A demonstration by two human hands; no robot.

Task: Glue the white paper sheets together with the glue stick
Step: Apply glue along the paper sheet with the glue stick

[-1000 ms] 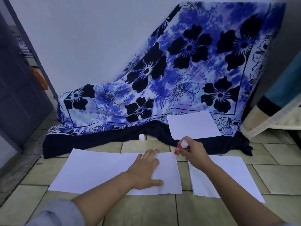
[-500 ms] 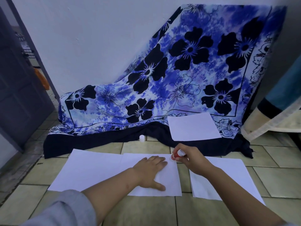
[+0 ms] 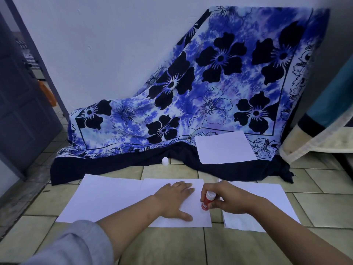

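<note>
Two white paper sheets lie joined on the tiled floor: a left sheet (image 3: 107, 196) and a middle sheet (image 3: 198, 217) overlapping it. My left hand (image 3: 174, 200) presses flat on the middle sheet with fingers spread. My right hand (image 3: 228, 199) holds a red glue stick (image 3: 206, 202) tilted, its lower end touching the middle sheet near the right edge. Another white sheet (image 3: 267, 199) lies to the right, partly under my right hand. A fourth sheet (image 3: 223, 149) rests on the cloth behind. The white glue cap (image 3: 165, 161) stands on the floor by the cloth's dark hem.
A blue floral cloth (image 3: 210, 88) drapes from the wall down onto the floor behind the sheets. A dark door (image 3: 23, 104) stands open at the left. A mattress edge (image 3: 315, 136) sits at the right. Beige floor tiles (image 3: 172, 245) lie in front.
My right hand has drawn the glue stick down the middle sheet's right edge, from its far corner toward me. The left hand stayed pressed on the sheet.
</note>
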